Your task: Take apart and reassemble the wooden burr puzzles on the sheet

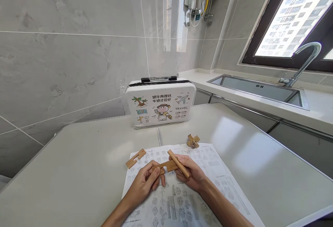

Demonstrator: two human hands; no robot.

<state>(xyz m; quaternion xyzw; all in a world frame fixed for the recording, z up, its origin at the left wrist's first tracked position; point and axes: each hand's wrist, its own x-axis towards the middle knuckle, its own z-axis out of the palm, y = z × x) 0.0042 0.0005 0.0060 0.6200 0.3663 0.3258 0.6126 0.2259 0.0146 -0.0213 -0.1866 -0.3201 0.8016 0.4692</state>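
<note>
My left hand (147, 179) pinches one end of a flat notched wooden puzzle piece (170, 165). Around its other end my right hand (190, 171) is closed, along with a second wooden piece (179, 164) that lies crosswise over the first. Whether the two pieces are locked together I cannot tell. Beyond my left hand, a third notched wooden piece (135, 158) rests partly on the sheet's edge. A small assembled wooden cross-shaped puzzle (193, 141) stands at the far right of the printed sheet (215, 164), which is spread under both hands.
A white cartoon-printed case (161, 105) with a black handle stands at the back of the white table (85, 171), near the tiled wall. To the right are a counter with a sink (257, 86), a faucet (304, 64) and a window.
</note>
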